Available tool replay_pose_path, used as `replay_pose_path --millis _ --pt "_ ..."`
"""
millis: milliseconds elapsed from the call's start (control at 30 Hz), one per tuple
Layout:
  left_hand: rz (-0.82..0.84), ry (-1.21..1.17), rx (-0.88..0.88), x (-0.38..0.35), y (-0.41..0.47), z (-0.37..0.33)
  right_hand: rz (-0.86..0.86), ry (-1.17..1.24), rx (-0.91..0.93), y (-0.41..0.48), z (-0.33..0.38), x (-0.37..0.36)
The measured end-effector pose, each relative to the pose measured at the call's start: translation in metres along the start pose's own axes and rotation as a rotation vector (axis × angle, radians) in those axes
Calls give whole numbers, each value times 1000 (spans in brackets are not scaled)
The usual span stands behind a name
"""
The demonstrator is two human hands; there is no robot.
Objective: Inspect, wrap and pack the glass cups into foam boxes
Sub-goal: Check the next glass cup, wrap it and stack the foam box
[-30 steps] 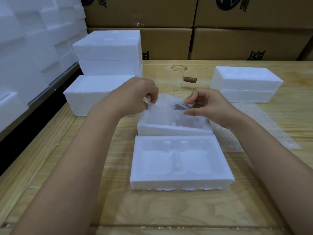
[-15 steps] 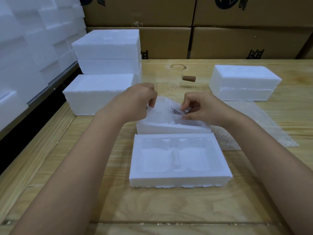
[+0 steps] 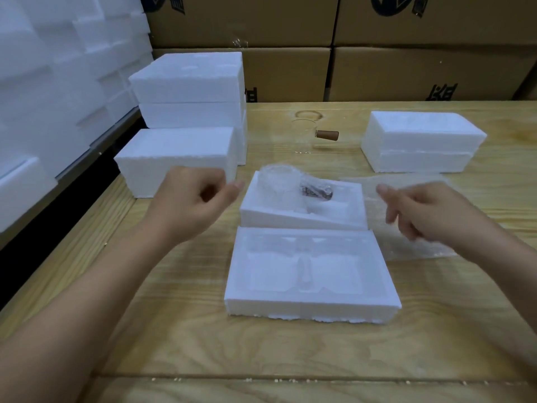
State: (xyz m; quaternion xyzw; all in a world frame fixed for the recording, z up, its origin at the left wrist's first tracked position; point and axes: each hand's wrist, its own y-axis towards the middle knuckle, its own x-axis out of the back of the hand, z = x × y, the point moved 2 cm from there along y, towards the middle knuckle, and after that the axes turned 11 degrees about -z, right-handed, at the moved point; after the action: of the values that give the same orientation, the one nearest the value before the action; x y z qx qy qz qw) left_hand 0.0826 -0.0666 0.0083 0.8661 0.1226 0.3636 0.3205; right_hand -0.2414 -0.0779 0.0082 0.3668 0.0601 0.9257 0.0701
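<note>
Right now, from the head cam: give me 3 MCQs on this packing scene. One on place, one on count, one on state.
1. Where is the wrapped cup?
A. in the far foam tray
B. in the near foam tray
C. on the table

2. How many unwrapped cups stand on the table?
A. none
B. one
C. three

3. What do the hands hold?
A. a cup each
B. one box together
C. nothing

Answers:
1 A, it sits in the far tray's left pocket.
2 B, one bare cup with a wooden handle.
3 C, left hand and right hand are both off the tray, empty.
</note>
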Motion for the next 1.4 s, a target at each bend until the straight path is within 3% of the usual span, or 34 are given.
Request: replay_pose_path --millis 133,233,333,533,700,1000,1233,1400 --pt "257 -42 219 -11 -21 5 366 15 -148 -34 -2 -9" --pt "319 -144 224 -19 -27 2 464 188 -197 -42 -1 -14" --pt "261 -287 255 -14 -23 3 483 276 -199 -41 1 -13" --pt "-57 -500 268 0 14 -15 211 414 -123 -15 23 4" --pt "-240 -444 305 -7 57 -23 -27 581 -191 34 38 7" --pt "-32 -423 502 -52 88 -6 -123 752 -311 86 23 -16" --pt "138 -370 345 -62 86 -5 -165 936 -312 87 16 -23" --pt "73 -271 242 -64 77 -5 -172 1096 -69 69 12 -22"
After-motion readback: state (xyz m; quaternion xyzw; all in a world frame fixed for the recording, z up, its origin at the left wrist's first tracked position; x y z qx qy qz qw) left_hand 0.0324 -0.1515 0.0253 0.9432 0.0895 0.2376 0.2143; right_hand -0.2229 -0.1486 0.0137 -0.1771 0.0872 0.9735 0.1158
